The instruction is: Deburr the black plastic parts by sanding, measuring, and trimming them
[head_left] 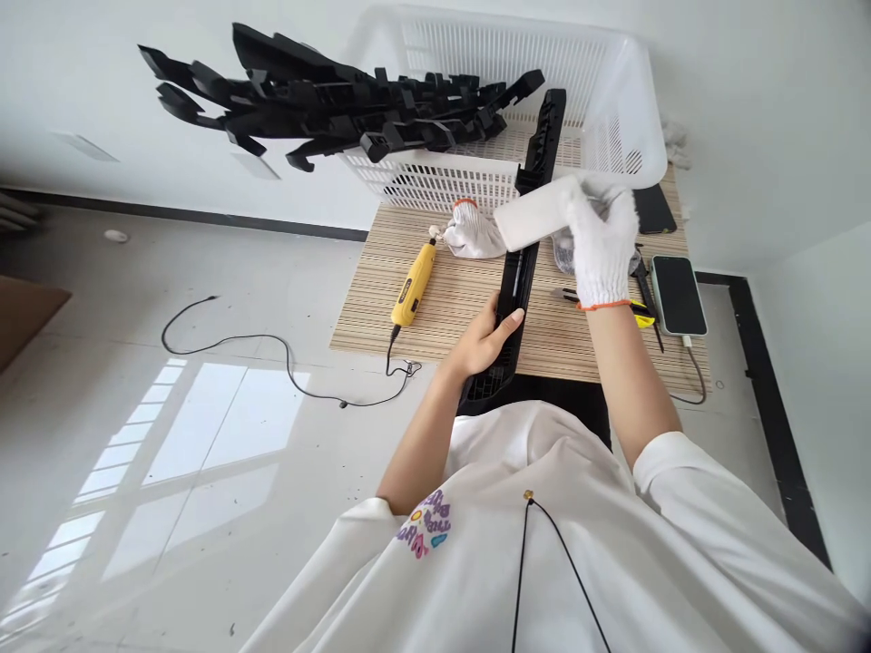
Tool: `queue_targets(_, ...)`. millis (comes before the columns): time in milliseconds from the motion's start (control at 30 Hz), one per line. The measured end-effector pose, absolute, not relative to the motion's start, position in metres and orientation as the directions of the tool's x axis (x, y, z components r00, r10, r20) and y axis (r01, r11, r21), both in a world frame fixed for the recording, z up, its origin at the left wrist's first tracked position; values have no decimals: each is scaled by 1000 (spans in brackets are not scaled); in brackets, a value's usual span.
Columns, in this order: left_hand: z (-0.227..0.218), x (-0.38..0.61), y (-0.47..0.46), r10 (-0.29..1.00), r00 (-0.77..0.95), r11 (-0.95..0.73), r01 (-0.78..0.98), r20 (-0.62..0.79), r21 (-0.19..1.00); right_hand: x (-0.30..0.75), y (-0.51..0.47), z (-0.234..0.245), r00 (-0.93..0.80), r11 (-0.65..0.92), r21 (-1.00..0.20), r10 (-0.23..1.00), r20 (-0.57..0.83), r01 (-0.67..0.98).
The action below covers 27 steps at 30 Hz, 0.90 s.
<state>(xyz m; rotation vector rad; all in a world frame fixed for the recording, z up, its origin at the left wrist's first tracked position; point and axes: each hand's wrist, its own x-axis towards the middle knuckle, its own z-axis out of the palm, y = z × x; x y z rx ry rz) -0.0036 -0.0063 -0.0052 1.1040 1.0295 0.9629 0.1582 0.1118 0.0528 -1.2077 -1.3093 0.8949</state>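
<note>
- White fabric shirt with coloured print (pixel 551 535), closest.
- Bare left hand (pixel 488 337), clamped on long black ribbed plastic strip (pixel 518 277), thumb on top.
- Running from shirt, across striped wood-look table (pixel 364 304). Likely light, stiff, slippery; ribs probably fragile. Best gripped by side edges, mid-length.
- Gloved right hand (pixel 604 238), fingers clamped on end of white flat rectangular block (pixel 536 214), across strip; can't tell if touching.
- Beyond: white slotted plastic basket (pixel 650 136), jagged black plastic parts (pixel 354 91).

Probably a workshop — yellow power tool (pixel 413 286), basket (pixel 643 118) of black parts (pixel 319 95).
</note>
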Motion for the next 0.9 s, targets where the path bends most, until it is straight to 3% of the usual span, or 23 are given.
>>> queue_targets(233,-2,-6,-8,948,243,235,-95,-206,967,151,98,63,183,149,-982,968,169,116)
queue_targets(400,-4,-5,-6,948,225,246,-78,-223,966,155,95,69,-81,55,-991,996,46,119)
queue_targets(500,-3,-4,-3,954,211,231,-74,-211,970,158,97,72,-17,65,-991,998,64,114)
queue_targets(600,-4,-4,-3,974,166,164,-40,-155,986,159,98,74,-77,72,-992,995,63,109)
queue_targets(733,-4,-3,-7,984,128,131,-15,-128,991,160,94,75,5,205,-977,979,206,53)
queue_targets(833,-3,-3,-10,967,161,207,-54,-196,977,160,90,68,-152,17,-998,988,6,68)
queue_targets(900,-2,-4,-11,950,190,269,-85,-249,959,160,88,62,-17,20,-1000,1000,20,18)
